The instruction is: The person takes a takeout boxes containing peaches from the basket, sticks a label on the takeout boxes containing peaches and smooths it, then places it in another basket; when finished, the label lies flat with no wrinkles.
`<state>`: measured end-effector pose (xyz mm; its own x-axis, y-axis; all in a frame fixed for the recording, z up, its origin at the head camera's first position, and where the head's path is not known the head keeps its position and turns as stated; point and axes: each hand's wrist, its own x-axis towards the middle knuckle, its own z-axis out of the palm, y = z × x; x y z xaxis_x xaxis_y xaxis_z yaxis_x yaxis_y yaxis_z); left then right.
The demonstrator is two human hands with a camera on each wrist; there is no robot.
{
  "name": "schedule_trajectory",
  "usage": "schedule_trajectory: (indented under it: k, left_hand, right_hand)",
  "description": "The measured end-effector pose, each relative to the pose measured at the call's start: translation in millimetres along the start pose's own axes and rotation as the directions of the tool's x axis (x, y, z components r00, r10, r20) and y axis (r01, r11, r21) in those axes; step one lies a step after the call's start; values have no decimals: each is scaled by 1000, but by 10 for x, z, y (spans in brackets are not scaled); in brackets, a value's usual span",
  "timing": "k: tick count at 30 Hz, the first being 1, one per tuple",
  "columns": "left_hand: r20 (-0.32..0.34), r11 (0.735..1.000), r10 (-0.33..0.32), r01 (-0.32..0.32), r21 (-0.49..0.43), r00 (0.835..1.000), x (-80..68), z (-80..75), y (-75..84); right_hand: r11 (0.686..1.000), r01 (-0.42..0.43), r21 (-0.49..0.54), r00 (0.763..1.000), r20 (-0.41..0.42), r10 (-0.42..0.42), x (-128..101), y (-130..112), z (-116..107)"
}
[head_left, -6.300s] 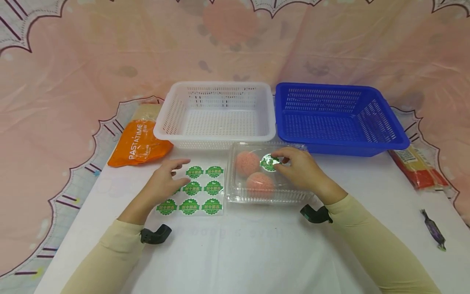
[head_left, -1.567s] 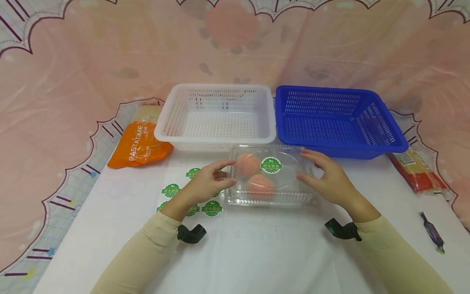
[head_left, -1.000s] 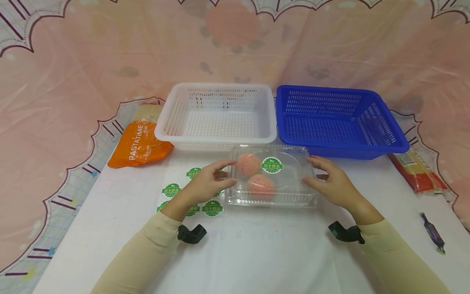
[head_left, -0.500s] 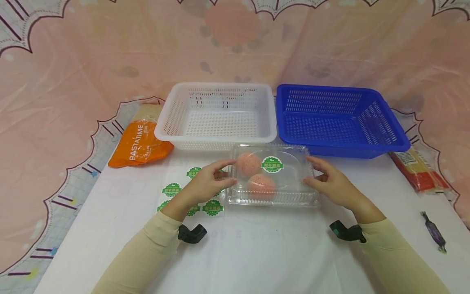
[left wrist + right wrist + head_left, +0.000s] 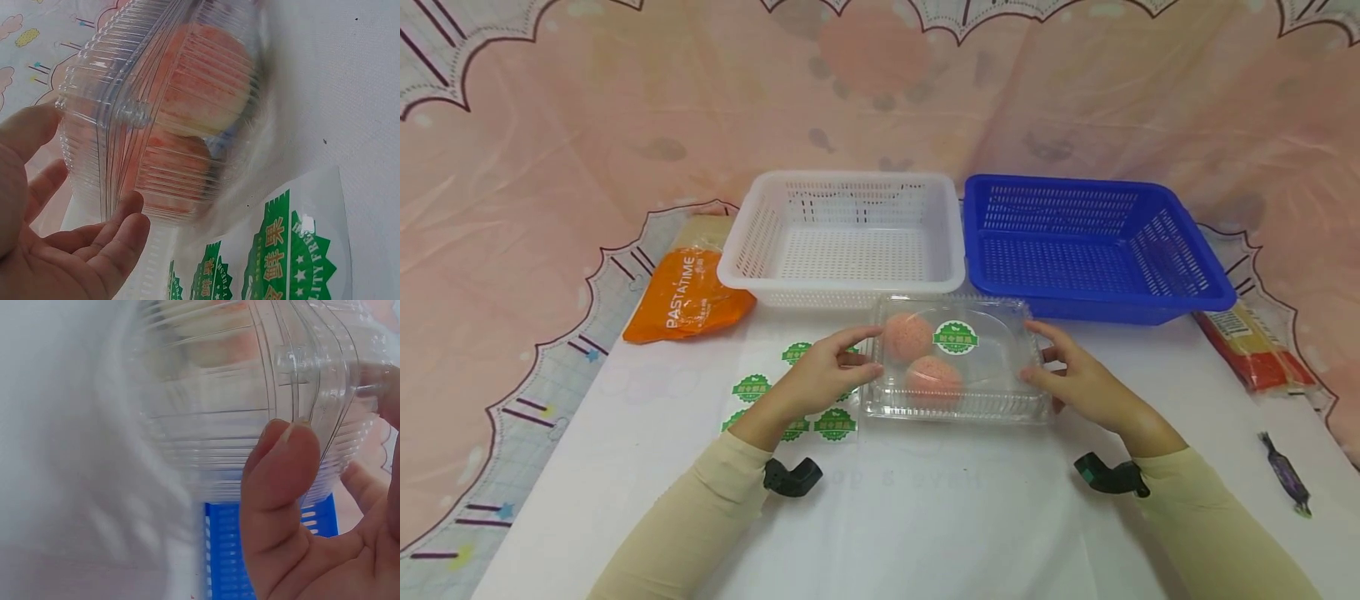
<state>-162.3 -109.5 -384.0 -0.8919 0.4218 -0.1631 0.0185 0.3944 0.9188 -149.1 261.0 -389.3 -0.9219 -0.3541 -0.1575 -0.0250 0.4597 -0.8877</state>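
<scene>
In the head view a clear plastic clamshell box (image 5: 988, 404) lies flat in front of the baskets, lid down. Two round pink peach-like fruits (image 5: 934, 379) sit in its left half, and a green-and-white round sticker (image 5: 956, 337) lies flat on its lid. My left hand (image 5: 820, 375) holds the box's left end, fingertips on the lid's edge and by the rim. At the opposite end my right hand (image 5: 1078, 379) grips the rim; its fingertip (image 5: 284, 462) presses the edge in the right wrist view. The sticker sheet (image 5: 835, 425) lies partly under my left hand and forearm.
Behind the box stand a white basket (image 5: 842, 290) and a blue basket (image 5: 1097, 308). An orange pasta bag (image 5: 688, 292) lies at the left, a red-and-yellow packet (image 5: 1255, 350) at the right. A dark wrapped candy (image 5: 1287, 475) rests near the right edge.
Earlier my right hand held the sticker at the lid; it now lies stuck there. My left hand moved from the sheet to the box's left end, and my right hand shifted to its right rim.
</scene>
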Motion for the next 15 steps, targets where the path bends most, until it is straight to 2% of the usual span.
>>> schedule_trajectory:
  k: [9, 15]
  left_hand:
    - [21, 999, 0, 1, -32, 1000, -19, -4, -12]
    - [37, 999, 5, -3, -44, 999, -32, 7, 7]
  right_hand:
    - [999, 35, 16, 999, -7, -35, -55, 7, 29]
    - [996, 45, 83, 999, -5, -45, -78, 48, 29]
